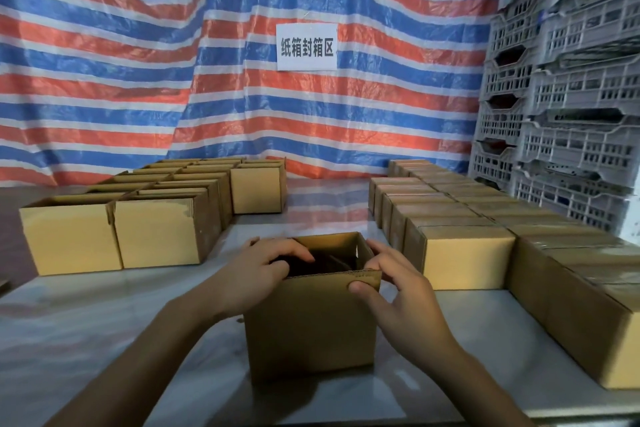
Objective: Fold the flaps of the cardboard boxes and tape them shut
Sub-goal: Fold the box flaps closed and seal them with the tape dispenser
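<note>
Because its top is not closed yet, the middle box (311,326) stands right in front of the person on the table (104,315), where both hands can reach it. The left hand (261,272) curls its fingers over the left rim and down into the dark inside. I think it is pushing a side flap in. The right hand (394,281) pinches the near right corner, thumb on the front wall and fingers hooked over the edge, likely to stop the box from sliding. I can't see a tape roll, so I think taping comes later.

Off to the left sit the open boxes (159,236), tops up, waiting their turn. On the right stand the closed boxes (464,256) in tidy rows — they look done, and they sit apart so the two piles don't mix. Behind hangs a striped sheet (138,62) with a white sign (307,47), and grey crates (571,97) are stacked at the far right.
</note>
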